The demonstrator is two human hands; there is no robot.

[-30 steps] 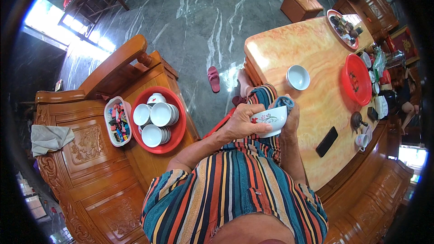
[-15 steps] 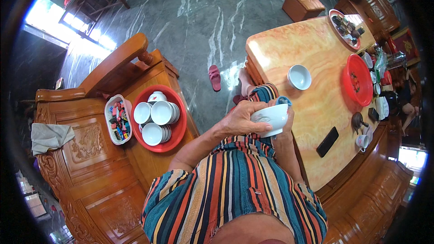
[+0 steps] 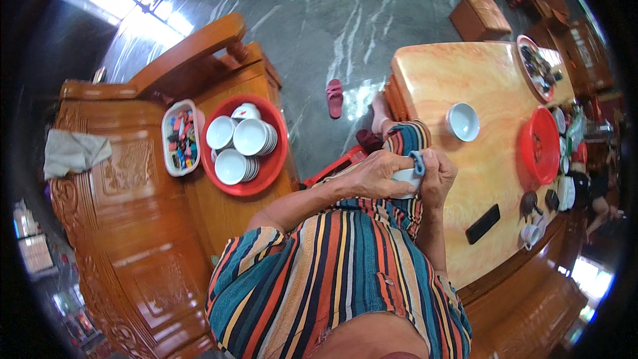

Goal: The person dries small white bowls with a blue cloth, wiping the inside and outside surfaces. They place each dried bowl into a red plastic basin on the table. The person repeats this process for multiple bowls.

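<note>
A white bowl [image 3: 404, 187] is held in front of my body, mostly covered by my fingers. My left hand [image 3: 380, 174] is closed round its left side. My right hand [image 3: 436, 178] pinches a blue cloth [image 3: 418, 162] at the bowl's right edge. Another white bowl [image 3: 462, 121] stands by itself on the marbled table, a little beyond my right hand. To my left, a red basin [image 3: 282, 171] holds several stacks of white bowls [image 3: 251, 137].
The marbled table [image 3: 458, 73] bears a red basin [image 3: 539, 149], a black phone [image 3: 483, 224], a mug [image 3: 530, 235] and a round tray [image 3: 535, 70]. On the wooden bench [image 3: 143, 226] are a tub of colourful small pieces [image 3: 181, 138] and a grey cloth [image 3: 76, 153]. A slipper [image 3: 334, 98] lies on the floor.
The held bowl has turned, and its white side is now mostly hidden behind my fingers. My right hand has come up into view with the cloth. The whole view has shifted slightly.
</note>
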